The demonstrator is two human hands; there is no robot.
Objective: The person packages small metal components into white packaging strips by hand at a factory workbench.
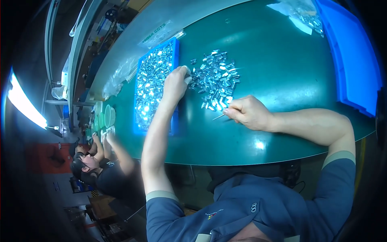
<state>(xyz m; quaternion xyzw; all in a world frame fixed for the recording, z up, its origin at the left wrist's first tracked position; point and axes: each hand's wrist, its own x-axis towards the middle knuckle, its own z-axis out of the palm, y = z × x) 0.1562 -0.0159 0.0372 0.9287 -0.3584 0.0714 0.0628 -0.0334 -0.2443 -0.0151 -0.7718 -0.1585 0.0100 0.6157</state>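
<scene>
Many small shiny metal parts lie in a loose pile (217, 78) on the green table. At the left edge of this pile is my left hand (175, 84), its fingers curled, with white covers on the fingertips. Whatever lies between those fingers is too small or hidden to make out. My right hand (252, 113) is closed in a pinch around a thin metal rod (218, 117), just below the near right side of the pile. The rod's tip points left, toward the table surface.
Left of the pile stands a blue tray (176, 54) full of similar metal parts. A large blue bin (350, 52) is at the right, beside a clear bag of parts (306, 18). Plastic bags (119, 78) and green bowls (109, 116) line the far left. Other people sit there.
</scene>
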